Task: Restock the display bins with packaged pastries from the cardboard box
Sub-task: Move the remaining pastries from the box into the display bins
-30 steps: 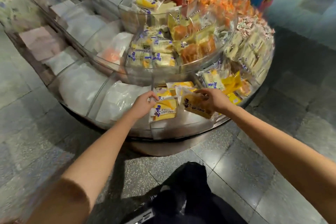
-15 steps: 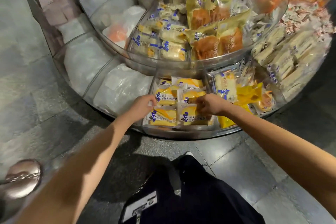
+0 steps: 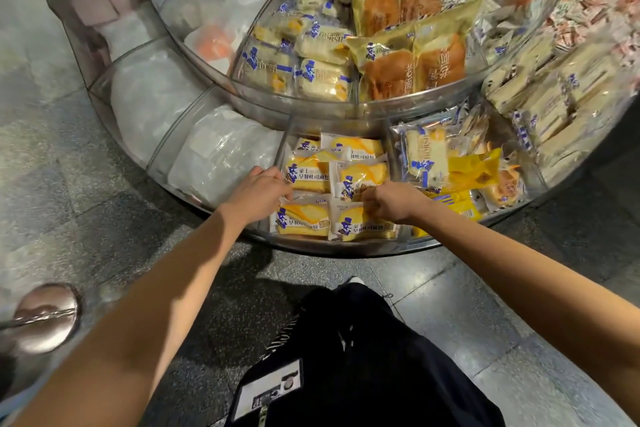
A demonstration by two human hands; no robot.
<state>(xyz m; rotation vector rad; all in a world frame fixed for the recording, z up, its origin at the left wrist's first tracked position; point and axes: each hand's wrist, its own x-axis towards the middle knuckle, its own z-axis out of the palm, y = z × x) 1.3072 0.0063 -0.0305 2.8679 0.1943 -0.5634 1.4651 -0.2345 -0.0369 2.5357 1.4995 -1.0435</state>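
**Left hand** (image 3: 258,192): fingers curled against the left margin of the yellow pastry packets (image 3: 304,215). Whether it pinches a wrapper or only nudges it cannot be told.

**Right hand** (image 3: 393,201): fingers bent, pinching a wrapper edge in the right-hand column of the same packets.

**Packets:** these lie flat in two columns inside the front compartment (image 3: 332,246) of the lower display bin, the nearest pair against its front rim.

**Surroundings:** to the left is a compartment of white bags (image 3: 221,156), and to the right one of mixed packets (image 3: 426,156). Above, the upper tier (image 3: 311,107) holds further pastries. The cardboard box is out of view.

**Step in hand, by judgement:** squaring packets already placed into even rows.

**Next move:** this would call for letting go with both hands and turning to the box for more stock, since room appears to remain above this layer.
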